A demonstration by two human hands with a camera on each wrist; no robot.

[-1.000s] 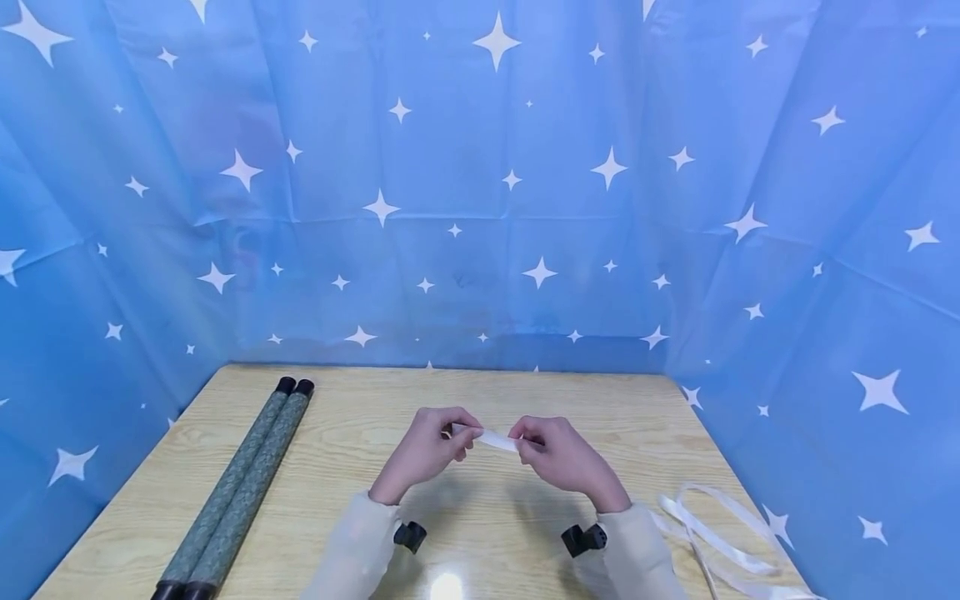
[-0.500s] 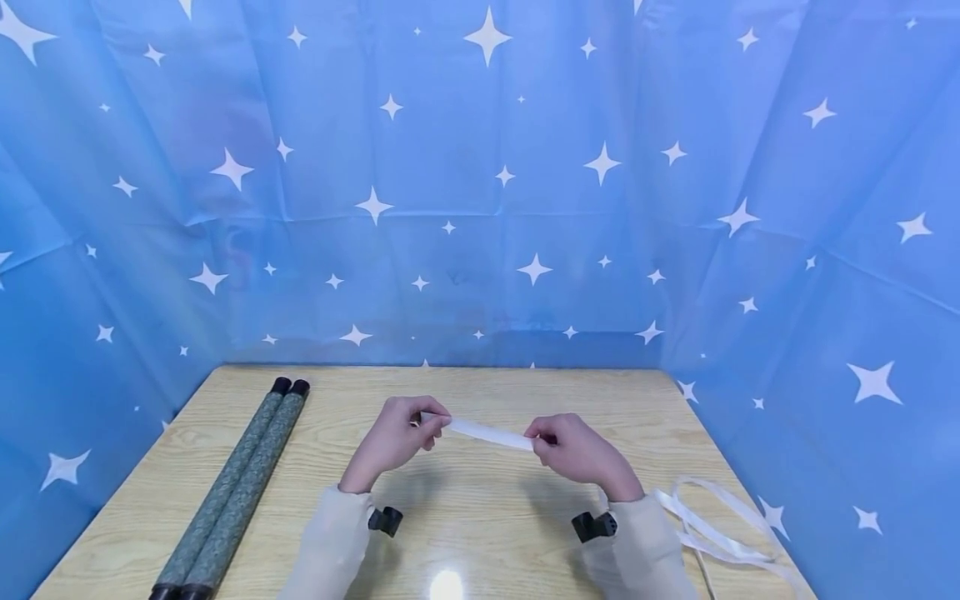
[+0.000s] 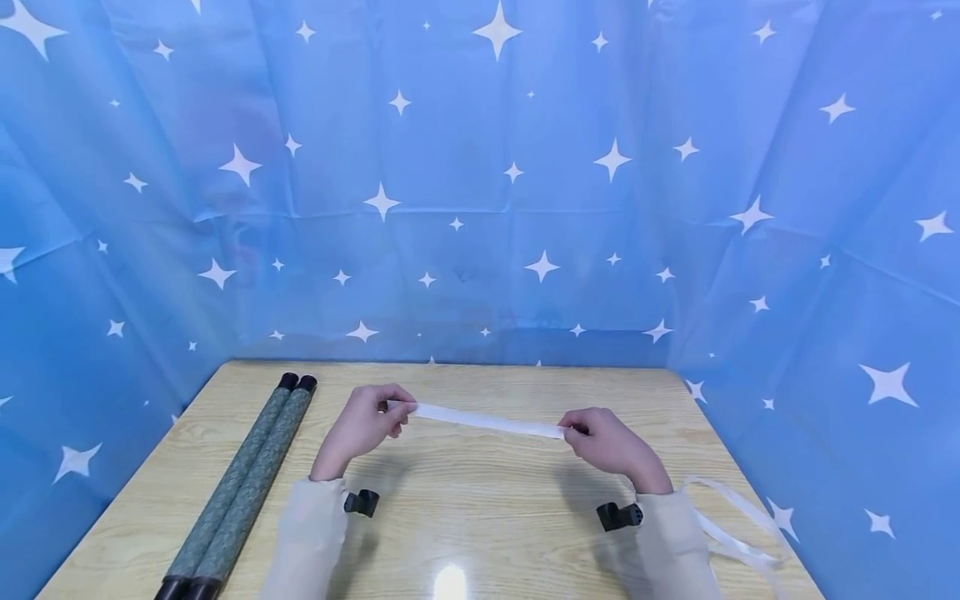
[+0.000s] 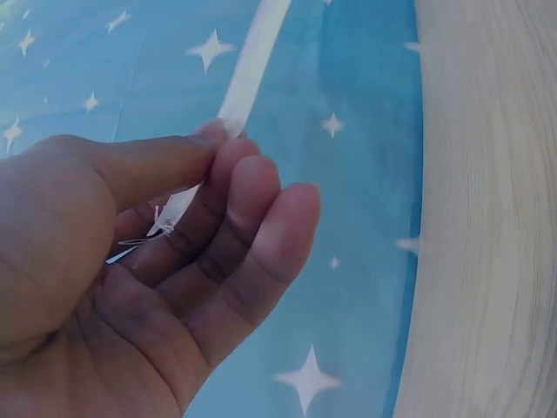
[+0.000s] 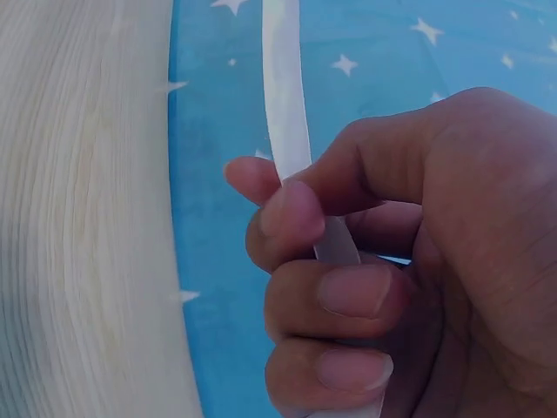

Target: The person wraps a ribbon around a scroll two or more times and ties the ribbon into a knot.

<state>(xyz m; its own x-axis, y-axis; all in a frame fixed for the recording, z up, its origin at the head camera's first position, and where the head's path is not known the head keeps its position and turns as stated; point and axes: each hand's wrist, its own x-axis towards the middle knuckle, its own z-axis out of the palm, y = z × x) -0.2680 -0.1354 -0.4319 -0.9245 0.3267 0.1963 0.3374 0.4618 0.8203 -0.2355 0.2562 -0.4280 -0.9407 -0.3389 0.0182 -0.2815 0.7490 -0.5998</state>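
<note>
A white ribbon (image 3: pixel 487 421) stretches between my two hands above the table, nearly straight and a little lower at its right end. My left hand (image 3: pixel 367 421) pinches it between thumb and index finger; in the left wrist view a frayed end with loose threads (image 4: pixel 164 225) pokes out inside the palm. My right hand (image 3: pixel 611 442) pinches the ribbon (image 5: pixel 287 96) between thumb and fingertips, and the band runs on down behind the curled fingers (image 5: pixel 357 292). More of the white ribbon (image 3: pixel 731 542) lies in loose loops on the table by the right sleeve.
Two long rolls (image 3: pixel 243 487) in grey-green patterned wrap with dark ends lie side by side on the left of the wooden table (image 3: pixel 465 500). A blue curtain (image 3: pixel 450 183) with white stars stands behind and at both sides.
Both hands have moved apart, the left one leftward and the right one rightward. The ribbon span between them has grown from a short piece to a long stretch.
</note>
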